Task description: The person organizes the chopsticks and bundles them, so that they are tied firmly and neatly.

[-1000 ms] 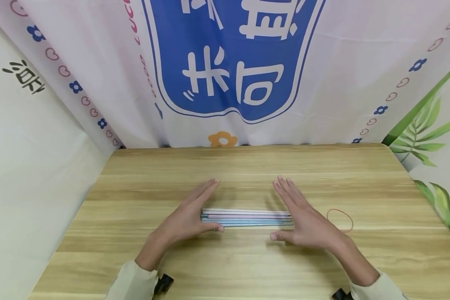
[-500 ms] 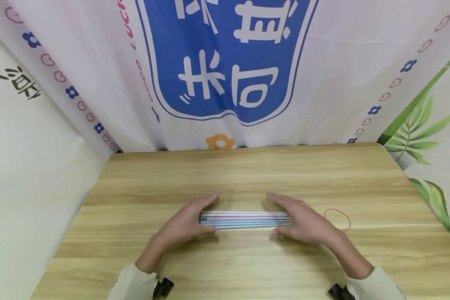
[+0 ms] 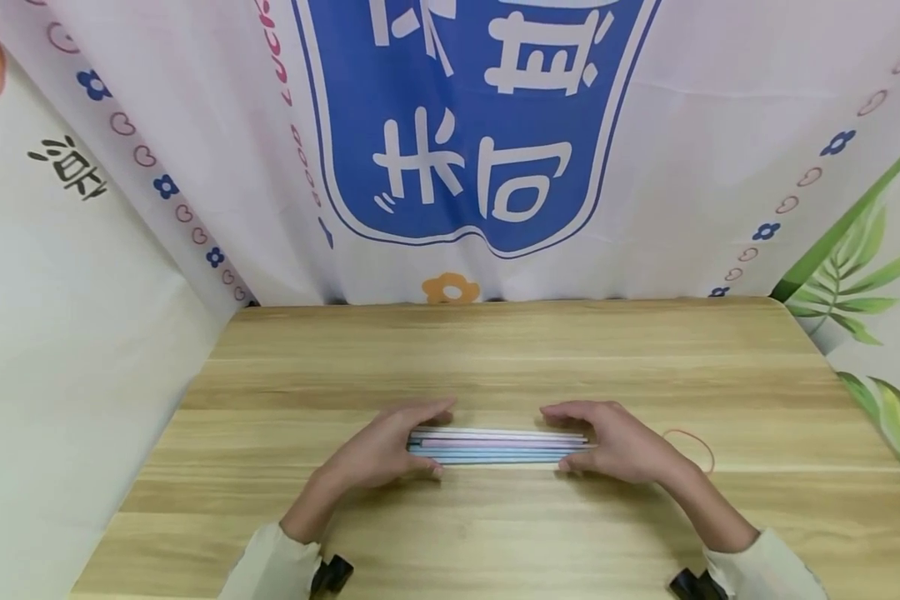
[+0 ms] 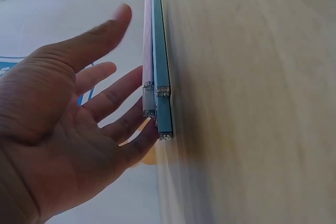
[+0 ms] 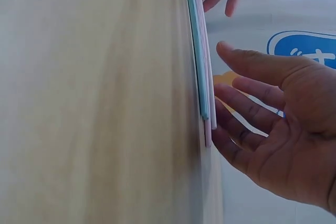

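A row of slim pencil-like sticks (image 3: 495,447) in pale blue, pink and white lies side by side on the wooden table. Glittery silver tips (image 4: 164,92) finish their left ends, which are staggered. My left hand (image 3: 375,450) is spread around those left ends, thumb on the near side and fingers on the far side. Around the right ends, my right hand (image 3: 626,446) curves the same way. In both wrist views the thumbs stand off the sticks, while several fingertips come right up to their far side. Neither hand grips the bundle.
A thin red rubber band (image 3: 693,442) lies on the table (image 3: 450,533) just beyond my right wrist. Behind the table's far edge hangs a white cloth (image 3: 682,167) with a blue printed panel.
Both hands have lowered around the stick ends. Their fingers, raised and straighter a second ago, now bend down on the far side, and the sticks have barely moved.
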`<state>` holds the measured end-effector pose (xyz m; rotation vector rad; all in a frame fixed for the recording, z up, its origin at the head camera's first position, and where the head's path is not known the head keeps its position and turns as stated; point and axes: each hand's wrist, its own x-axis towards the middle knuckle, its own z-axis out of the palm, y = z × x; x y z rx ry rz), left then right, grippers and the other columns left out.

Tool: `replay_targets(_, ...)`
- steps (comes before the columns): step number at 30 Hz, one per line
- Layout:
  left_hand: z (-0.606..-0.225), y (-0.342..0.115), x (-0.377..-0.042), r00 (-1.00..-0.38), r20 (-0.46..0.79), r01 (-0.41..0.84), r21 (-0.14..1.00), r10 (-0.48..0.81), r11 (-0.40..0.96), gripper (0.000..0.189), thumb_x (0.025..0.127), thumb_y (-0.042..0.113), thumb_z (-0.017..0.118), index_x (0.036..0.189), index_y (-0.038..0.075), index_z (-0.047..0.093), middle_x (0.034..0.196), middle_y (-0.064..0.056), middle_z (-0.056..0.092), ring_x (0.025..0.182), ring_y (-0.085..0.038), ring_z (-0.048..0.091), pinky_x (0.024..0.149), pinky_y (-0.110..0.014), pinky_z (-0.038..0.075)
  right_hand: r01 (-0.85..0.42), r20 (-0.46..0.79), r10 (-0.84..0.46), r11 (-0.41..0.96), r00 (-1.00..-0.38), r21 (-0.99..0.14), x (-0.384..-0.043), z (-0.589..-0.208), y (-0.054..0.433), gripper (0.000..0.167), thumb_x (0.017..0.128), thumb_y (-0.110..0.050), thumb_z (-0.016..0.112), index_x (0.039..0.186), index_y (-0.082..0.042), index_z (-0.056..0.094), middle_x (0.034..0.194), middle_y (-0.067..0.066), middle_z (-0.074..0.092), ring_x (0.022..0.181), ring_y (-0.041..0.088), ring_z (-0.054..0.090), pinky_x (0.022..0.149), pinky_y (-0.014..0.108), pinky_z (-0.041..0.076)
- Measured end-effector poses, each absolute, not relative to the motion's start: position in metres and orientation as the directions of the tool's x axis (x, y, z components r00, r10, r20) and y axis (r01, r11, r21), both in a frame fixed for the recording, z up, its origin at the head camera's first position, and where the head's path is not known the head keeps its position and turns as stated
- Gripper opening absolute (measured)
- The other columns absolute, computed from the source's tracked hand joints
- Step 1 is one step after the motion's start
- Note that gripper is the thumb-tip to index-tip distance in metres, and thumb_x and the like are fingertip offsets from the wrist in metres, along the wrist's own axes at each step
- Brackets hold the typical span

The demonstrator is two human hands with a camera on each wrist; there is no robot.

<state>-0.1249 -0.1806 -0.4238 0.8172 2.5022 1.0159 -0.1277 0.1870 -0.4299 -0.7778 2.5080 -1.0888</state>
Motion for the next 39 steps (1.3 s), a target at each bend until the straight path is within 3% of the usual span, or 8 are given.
replay_targets(10, -0.423, -0.172, -0.134, -0.783, -0.128, 0.387, 0.666, 0.609, 0.638, 0.074, 0.084, 0.0, 0.089, 0.152, 0.006, 0.059, 0.14, -0.011, 0.072, 0.13, -0.028, 0.067, 0.108, -0.047, 0.055, -0.419, -0.032, -0.615, 0.575, -0.788, -0.703, -0.129, -0.435, 0.181, 0.053, 0.087, -0.01, 0.088, 0.138, -0.008, 0.071, 0.137, 0.005, 0.074, 0.124, 0.027, 0.072, 0.104, 0.042, 0.058)
replay_targets(16, -0.425, -0.168, -0.134, -0.791, -0.137, 0.391, 0.637, 0.597, 0.664, 0.06, 0.084, 0.001, 0.09, 0.141, 0.006, 0.069, 0.129, -0.007, 0.074, 0.118, -0.022, 0.068, 0.1, -0.044, 0.058, -0.414, -0.034, -0.599, 0.593, -0.8, -0.691, -0.126, -0.435, 0.179, 0.046, 0.09, -0.001, 0.084, 0.133, -0.007, 0.073, 0.122, 0.001, 0.076, 0.108, 0.016, 0.07, 0.094, 0.033, 0.06)
replay_targets(22, -0.424, -0.166, -0.132, -0.787, -0.13, 0.401, 0.635, 0.603, 0.66, 0.053, 0.085, -0.002, 0.087, 0.136, 0.006, 0.072, 0.122, -0.006, 0.076, 0.111, -0.019, 0.069, 0.095, -0.037, 0.059, -0.408, -0.03, -0.6, 0.579, -0.8, -0.706, -0.125, -0.433, 0.177, 0.042, 0.089, 0.0, 0.084, 0.13, -0.006, 0.074, 0.109, -0.005, 0.073, 0.101, 0.011, 0.066, 0.09, 0.03, 0.059)
replay_targets(30, -0.424, -0.164, -0.129, -0.796, -0.113, 0.418, 0.608, 0.594, 0.675, 0.052, 0.085, -0.005, 0.086, 0.134, 0.007, 0.073, 0.114, -0.003, 0.075, 0.106, -0.017, 0.068, 0.091, -0.035, 0.059, -0.386, -0.029, -0.584, 0.572, -0.811, -0.723, -0.124, -0.433, 0.176, 0.044, 0.088, 0.0, 0.085, 0.13, -0.005, 0.073, 0.107, -0.005, 0.073, 0.097, 0.01, 0.066, 0.084, 0.026, 0.058)
replay_targets(39, -0.426, -0.164, -0.127, -0.792, -0.115, 0.404, 0.637, 0.6, 0.657, 0.048, 0.088, -0.009, 0.082, 0.133, 0.004, 0.073, 0.118, -0.006, 0.076, 0.109, -0.02, 0.072, 0.093, -0.034, 0.061, -0.368, -0.044, -0.586, 0.564, -0.809, -0.739, -0.124, -0.435, 0.177, 0.041, 0.088, 0.0, 0.085, 0.127, -0.006, 0.074, 0.102, -0.006, 0.073, 0.095, 0.008, 0.066, 0.082, 0.025, 0.058)
